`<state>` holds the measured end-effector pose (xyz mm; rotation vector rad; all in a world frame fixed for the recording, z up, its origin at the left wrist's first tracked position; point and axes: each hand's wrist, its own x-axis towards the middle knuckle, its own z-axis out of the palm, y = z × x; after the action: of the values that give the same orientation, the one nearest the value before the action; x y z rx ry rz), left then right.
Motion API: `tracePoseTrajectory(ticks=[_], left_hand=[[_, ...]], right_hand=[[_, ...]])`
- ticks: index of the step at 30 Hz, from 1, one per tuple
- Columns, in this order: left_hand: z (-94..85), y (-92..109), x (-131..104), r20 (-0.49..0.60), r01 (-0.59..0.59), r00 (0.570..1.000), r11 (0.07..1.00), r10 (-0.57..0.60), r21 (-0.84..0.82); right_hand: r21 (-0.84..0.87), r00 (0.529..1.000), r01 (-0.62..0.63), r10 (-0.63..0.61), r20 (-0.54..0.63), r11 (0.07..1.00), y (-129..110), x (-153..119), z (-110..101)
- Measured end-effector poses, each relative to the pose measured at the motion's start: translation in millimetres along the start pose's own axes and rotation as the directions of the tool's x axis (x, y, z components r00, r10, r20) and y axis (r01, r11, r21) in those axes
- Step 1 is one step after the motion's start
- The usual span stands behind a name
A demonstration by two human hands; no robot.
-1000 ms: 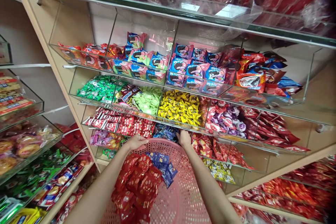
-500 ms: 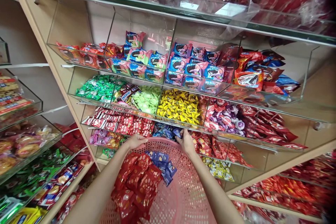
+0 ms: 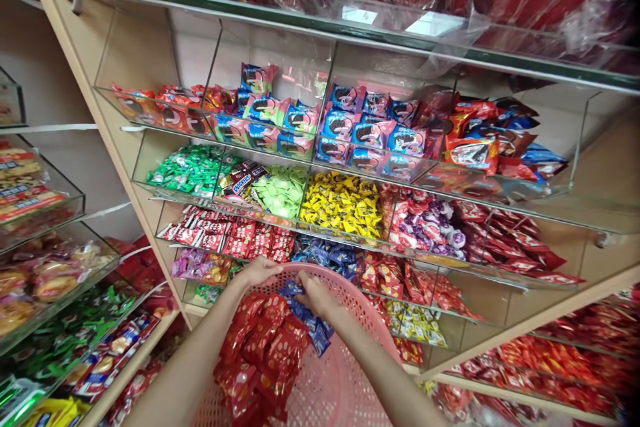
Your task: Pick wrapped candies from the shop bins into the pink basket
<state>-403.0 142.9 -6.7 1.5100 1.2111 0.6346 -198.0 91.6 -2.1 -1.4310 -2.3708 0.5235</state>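
Note:
My left hand [image 3: 260,271] is closed on the far left rim of a pink perforated plastic basket [image 3: 345,380]. Inside the basket lie several shiny red packets [image 3: 263,353] on the left, with small blue candy packets [image 3: 320,335] beside them. My right hand [image 3: 313,293] reaches over the far rim, its fingers curled downward around a blue candy packet [image 3: 291,288] just above the blue pile. The fingers partly hide that packet. Beyond the rim, a shelf bin of similar blue candies [image 3: 327,257] stands between bins of red packets.
Clear-fronted shelves rise ahead, with yellow candies [image 3: 343,207], green candies [image 3: 193,168], and blue-pink cookie packs [image 3: 373,127]. A glass shelf edge [image 3: 320,27] runs across the top. More stocked shelves [image 3: 55,273] flank the left, and red packets [image 3: 545,367] fill the lower right.
My right hand has moved from the blue candy bin, left and toward me, over the basket's blue packets, carrying a blue candy packet. My left hand keeps its hold on the rim.

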Motion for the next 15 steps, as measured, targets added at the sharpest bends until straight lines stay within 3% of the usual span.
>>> tracePoseTrajectory(ticks=[5, 8, 11, 15], left_hand=[[-0.8, 3.6, -0.3, -0.003, -0.009, 1.0, 1.0, 0.009, 0.009], [-0.5, 3.1, 0.5, 0.004, 0.003, 1.0, 1.0, -0.003, 0.01], [0.0, 1.0, 1.6, 0.01, 0.019, 1.0, 1.0, -0.02, 0.01], [0.1, -3.1, 3.6, 0.006, 0.043, 0.999, 0.999, -0.043, 0.012]], right_hand=[[0.041, 0.999, 0.047, -0.047, 0.0, 0.998, -2.0, 8.6, 19.8], [0.074, 0.997, 0.076, -0.076, 0.001, 0.994, -1.5, 5.1, 18.9], [0.081, 0.991, 0.128, -0.125, -0.042, 0.988, -1.5, 0.0, 3.2], [0.06, 0.97, 0.083, -0.067, -0.233, 0.995, 9.5, -1.7, -29.6]])
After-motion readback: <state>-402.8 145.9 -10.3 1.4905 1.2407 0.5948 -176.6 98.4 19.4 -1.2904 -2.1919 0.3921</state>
